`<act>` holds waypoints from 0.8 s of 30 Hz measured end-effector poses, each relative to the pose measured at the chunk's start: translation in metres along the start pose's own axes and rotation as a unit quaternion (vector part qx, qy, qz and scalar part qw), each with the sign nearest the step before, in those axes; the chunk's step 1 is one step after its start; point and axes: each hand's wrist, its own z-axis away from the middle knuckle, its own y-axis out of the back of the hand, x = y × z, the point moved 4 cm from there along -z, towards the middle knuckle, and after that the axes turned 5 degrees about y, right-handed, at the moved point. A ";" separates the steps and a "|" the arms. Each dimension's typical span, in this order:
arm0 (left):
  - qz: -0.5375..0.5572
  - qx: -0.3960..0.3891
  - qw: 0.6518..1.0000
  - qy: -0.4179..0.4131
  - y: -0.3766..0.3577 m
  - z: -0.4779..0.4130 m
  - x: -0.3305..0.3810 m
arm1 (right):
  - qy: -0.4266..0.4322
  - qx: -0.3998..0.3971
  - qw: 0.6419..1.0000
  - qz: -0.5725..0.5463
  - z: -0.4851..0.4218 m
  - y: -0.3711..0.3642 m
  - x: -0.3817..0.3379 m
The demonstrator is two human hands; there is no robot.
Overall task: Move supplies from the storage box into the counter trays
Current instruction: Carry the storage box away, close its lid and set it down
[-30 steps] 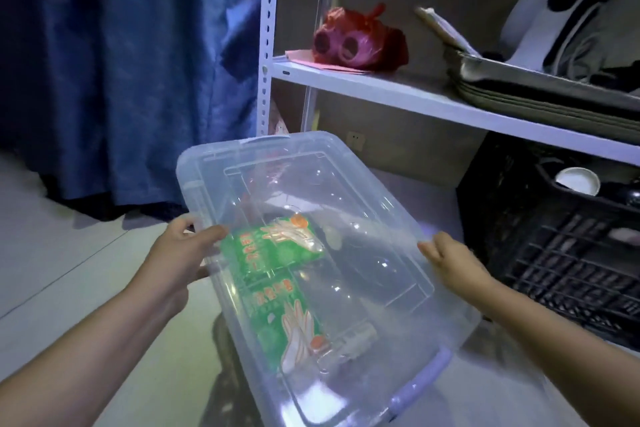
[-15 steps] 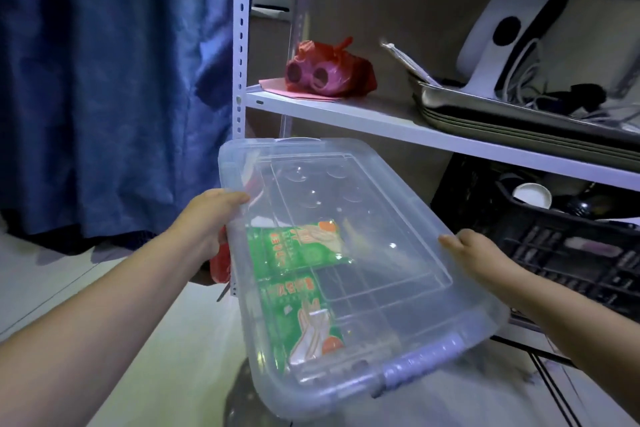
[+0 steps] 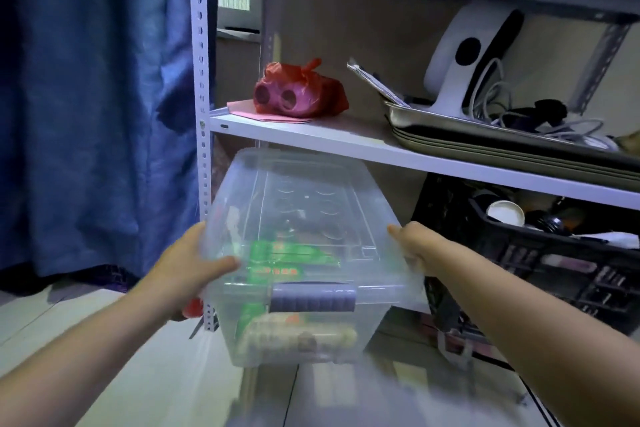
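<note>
I hold a clear plastic storage box (image 3: 311, 204) with a lid and a grey latch handle (image 3: 313, 300) in front of me, lifted off the floor. My left hand (image 3: 188, 269) grips its left side, thumb on the lid. My right hand (image 3: 414, 248) grips its right side. Green packets (image 3: 291, 253) and a pale roll-shaped item (image 3: 298, 338) show through the plastic. No counter trays are in view.
A white metal shelf rack (image 3: 311, 137) stands right behind the box. It carries a red plastic bag (image 3: 298, 90), stacked metal trays (image 3: 485, 135) and a white appliance (image 3: 474, 55) with cables. A black crate (image 3: 554, 253) sits below right. A blue curtain (image 3: 90, 97) hangs left.
Both hands have lifted and levelled the box, turning its latch end toward me. The view has risen and more of the rack shows.
</note>
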 end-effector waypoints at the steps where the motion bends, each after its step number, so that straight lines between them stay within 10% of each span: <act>1: -0.079 0.023 0.995 -0.047 -0.003 0.005 0.001 | 0.000 0.002 1.000 -0.005 -0.007 -0.001 -0.004; 5: -0.408 0.035 0.842 -0.350 -0.033 0.028 0.021 | 0.004 -0.006 1.000 -0.022 -0.018 -0.009 -0.016; 8: -0.537 0.040 0.738 -0.408 -0.052 0.022 0.033 | 0.005 -0.009 0.999 -0.042 -0.019 -0.010 -0.015; 13: -0.528 0.055 0.762 -0.370 -0.056 -0.016 0.036 | 0.082 -0.004 0.994 0.072 -0.007 -0.007 -0.017; 19: -0.527 0.118 0.754 -0.373 -0.052 -0.060 0.052 | 0.405 0.156 0.825 0.362 0.033 -0.037 -0.051; 24: -0.551 0.165 0.743 -0.341 -0.054 -0.105 0.063 | 0.445 0.186 0.761 0.434 -0.002 -0.059 -0.076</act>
